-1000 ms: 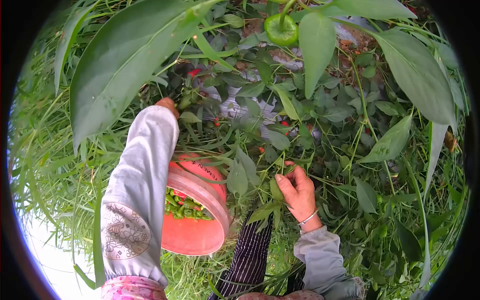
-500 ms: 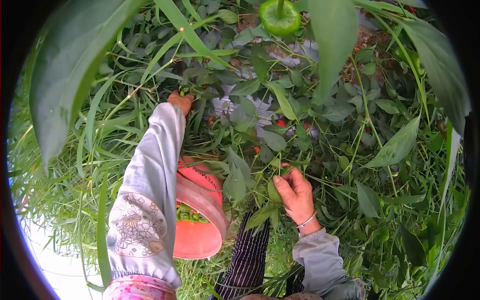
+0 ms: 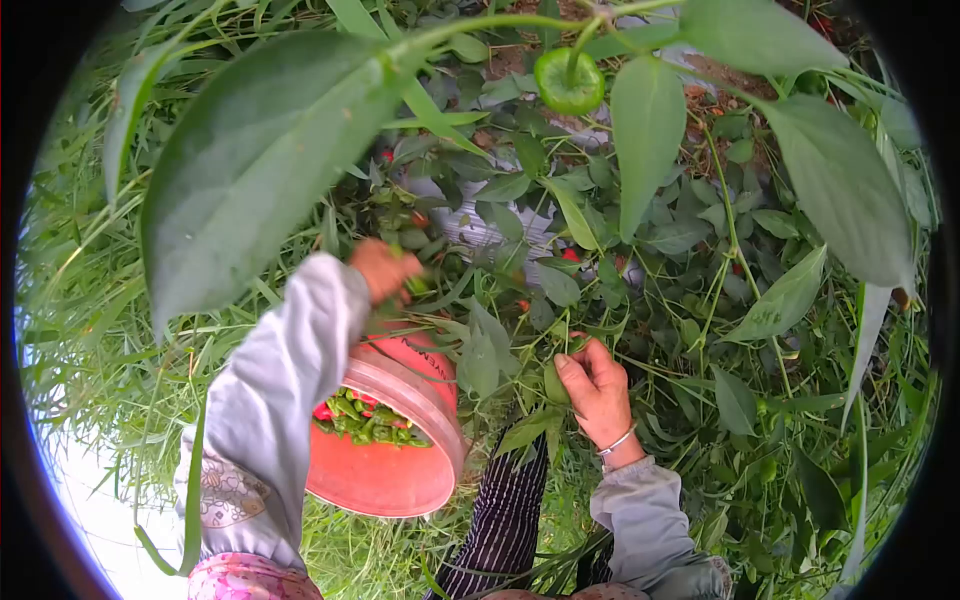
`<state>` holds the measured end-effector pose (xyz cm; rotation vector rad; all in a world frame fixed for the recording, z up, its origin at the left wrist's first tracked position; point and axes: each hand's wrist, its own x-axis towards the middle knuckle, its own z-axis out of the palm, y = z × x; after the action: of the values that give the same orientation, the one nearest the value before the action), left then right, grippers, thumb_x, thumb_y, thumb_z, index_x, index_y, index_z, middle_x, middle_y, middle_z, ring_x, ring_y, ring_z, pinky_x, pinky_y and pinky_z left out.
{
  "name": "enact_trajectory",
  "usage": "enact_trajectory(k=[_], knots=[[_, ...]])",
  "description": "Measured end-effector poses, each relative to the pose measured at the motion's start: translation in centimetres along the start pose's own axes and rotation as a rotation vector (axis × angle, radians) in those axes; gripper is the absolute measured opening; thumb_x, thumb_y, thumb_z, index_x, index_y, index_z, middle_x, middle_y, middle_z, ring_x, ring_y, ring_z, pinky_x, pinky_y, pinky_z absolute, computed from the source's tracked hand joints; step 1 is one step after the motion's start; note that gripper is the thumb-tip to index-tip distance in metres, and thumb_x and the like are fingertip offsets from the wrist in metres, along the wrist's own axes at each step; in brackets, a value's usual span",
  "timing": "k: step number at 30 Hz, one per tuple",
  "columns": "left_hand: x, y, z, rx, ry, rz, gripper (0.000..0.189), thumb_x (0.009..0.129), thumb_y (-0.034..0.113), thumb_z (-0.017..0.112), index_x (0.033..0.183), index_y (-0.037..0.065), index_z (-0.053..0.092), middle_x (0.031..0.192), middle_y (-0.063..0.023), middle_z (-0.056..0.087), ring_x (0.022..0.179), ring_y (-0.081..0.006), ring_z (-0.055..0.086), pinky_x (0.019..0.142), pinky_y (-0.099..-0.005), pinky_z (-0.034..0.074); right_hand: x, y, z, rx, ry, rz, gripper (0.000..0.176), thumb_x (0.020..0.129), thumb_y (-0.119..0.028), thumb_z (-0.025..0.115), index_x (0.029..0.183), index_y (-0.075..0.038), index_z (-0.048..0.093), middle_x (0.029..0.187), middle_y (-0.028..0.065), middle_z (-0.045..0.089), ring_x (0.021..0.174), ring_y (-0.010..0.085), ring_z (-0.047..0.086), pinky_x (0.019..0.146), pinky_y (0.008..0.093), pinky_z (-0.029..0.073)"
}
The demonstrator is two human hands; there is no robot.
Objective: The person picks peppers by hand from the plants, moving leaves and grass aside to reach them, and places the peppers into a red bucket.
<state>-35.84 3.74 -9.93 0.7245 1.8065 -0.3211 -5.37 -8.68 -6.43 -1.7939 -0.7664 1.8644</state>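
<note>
Dark letters [image 3: 428, 360] on the pink bucket [image 3: 375, 480] seem to read "NYEMEN", though blurred.

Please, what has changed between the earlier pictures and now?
The left hand has come back from farther out, nearer the bucket; a green thing beside it is blurred, any hold unclear. The right hand stays pinching at a plant; the bucket stays tilted.

Grass [image 3: 90, 330]: tall, green, grows thickly along the left side.
Sheet [image 3: 465, 228]: pale grey, ribbed, lies at upper centre, partly covered.
Soil [image 3: 505, 58]: brown, shows in a small patch above the sheet.
Large leaf [image 3: 265, 165]: broad, green, hangs upper left, close to the camera.
Second leaf [image 3: 845, 180]: green, hangs upper right.
Long blade [image 3: 193, 490]: narrow, green, stands lower left.
Bright patch [image 3: 95, 525]: white, washed out, lower left.
</note>
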Motion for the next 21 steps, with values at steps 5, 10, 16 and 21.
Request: enact_trajectory(k=[5,10,16,21], knots=[[-0.5,1.6,1.1,0.498,0.040,0.354,0.032,0.072,0.016,0.064,0.098,-0.001,0.058,0.079,-0.0172,0.064,0.068,-0.0323,0.063,0.062,-0.0377,0.052,0.2,0.2,-0.3,-0.011,-0.005,-0.053,0.021,0.083,-0.019,0.063,0.082,0.000,0.054,0.066,0.0076,0.059,0.060,0.0154,0.056,0.060,0.0293,0.045],[0.5,3.0,0.5,0.975,0.235,0.488,0.031,0.074,0.014,0.061,0.104,0.007,0.060,0.094,-0.0159,0.064,0.089,-0.0338,0.062,0.076,-0.0393,0.050,0.0,1.1,-0.1,0.033,-0.005,-0.031,0.021,0.083,-0.019,0.063,0.081,0.000,0.053,0.066,0.0068,0.059,0.058,0.0138,0.053,0.058,0.0284,0.044],[6.9,2.4,1.4,1.344,0.369,-0.010,0.022,0.079,0.018,0.061,0.099,0.012,0.067,0.104,-0.0058,0.065,0.095,-0.0215,0.064,0.072,-0.0380,0.052,0.0,0.3,0.0,0.052,-0.017,-0.007,0.020,0.084,-0.017,0.062,0.082,0.000,0.054,0.064,0.0046,0.058,0.058,0.0101,0.051,0.057,0.0268,0.043],[6.4,3.5,0.9,1.172,0.176,-0.050,0.041,0.078,0.033,0.062,0.110,0.008,0.062,0.109,-0.0136,0.062,0.105,-0.0268,0.058,0.088,-0.0376,0.047,0.0,0.2,-0.4,-0.026,-0.045,0.030,0.019,0.084,-0.017,0.061,0.083,0.001,0.054,0.065,0.0047,0.058,0.059,0.0096,0.051,0.058,0.0262,0.043]])
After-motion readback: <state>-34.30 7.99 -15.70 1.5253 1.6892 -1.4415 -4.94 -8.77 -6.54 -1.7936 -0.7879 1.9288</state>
